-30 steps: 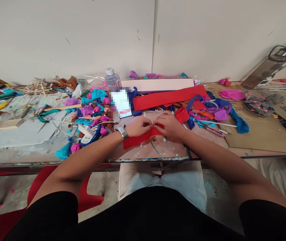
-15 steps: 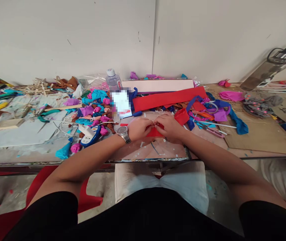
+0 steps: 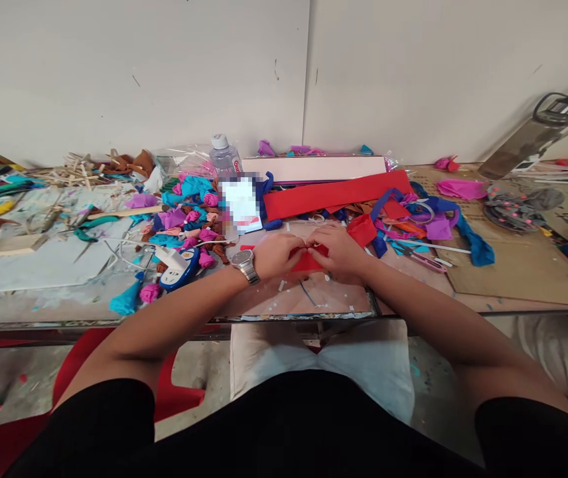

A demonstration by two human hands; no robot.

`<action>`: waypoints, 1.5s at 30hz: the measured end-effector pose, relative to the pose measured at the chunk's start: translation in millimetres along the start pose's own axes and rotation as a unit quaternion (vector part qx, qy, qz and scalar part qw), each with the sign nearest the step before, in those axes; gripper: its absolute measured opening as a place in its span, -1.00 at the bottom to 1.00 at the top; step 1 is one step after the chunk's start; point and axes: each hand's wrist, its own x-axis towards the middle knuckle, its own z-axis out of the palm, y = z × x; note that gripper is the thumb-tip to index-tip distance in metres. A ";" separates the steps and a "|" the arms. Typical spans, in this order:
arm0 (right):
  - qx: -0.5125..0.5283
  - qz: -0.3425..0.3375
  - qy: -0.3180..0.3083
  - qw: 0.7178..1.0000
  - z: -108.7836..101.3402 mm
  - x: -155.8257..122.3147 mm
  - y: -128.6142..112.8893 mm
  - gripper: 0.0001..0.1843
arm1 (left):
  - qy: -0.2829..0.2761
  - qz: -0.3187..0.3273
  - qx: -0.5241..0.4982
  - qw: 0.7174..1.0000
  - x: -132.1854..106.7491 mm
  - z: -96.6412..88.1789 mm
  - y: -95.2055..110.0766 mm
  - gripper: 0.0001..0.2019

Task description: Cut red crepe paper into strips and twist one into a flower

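Observation:
My left hand [image 3: 277, 255], with a metal watch [image 3: 246, 266] on its wrist, pinches a small piece of red crepe paper [image 3: 306, 261] above the table. My right hand [image 3: 332, 249] meets it fingertip to fingertip and grips the same red piece, which partly shows below the fingers. Just behind the hands lies a long flat red crepe paper strip [image 3: 336, 194]. A smaller folded red piece [image 3: 361, 230] sits right beside my right hand. To the left of the strip, a lit phone [image 3: 242, 204] leans against a clear bottle [image 3: 225, 158].
Left of my hands are a blue power strip [image 3: 180, 269], pliers [image 3: 95, 229] and several crumpled paper flowers [image 3: 208, 236]. A pink cutter [image 3: 427, 262], tape ring [image 3: 422, 212] and cardboard [image 3: 483, 275] lie to the right. A grey bottle [image 3: 515, 143] leans on the wall.
Both hands stay in nearly the same place, fingertips together on the red paper. The view has shifted very slightly; nothing else has visibly moved.

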 end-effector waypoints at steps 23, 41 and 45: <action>-0.004 -0.014 -0.018 1.000 -2.2 1.1 -1.1 -0.93 | 0.004 -0.001 -0.048 0.999 0.0 2.7 -1.4 -0.81; -0.019 -0.009 -0.011 1.000 1.5 -0.2 3.2 -0.92 | -0.021 -0.026 -0.024 0.999 0.3 -3.0 1.1 -0.75; -0.019 0.000 -0.021 1.000 1.8 -0.1 2.3 -0.90 | -0.031 0.024 0.108 0.993 0.1 -5.3 1.9 -0.76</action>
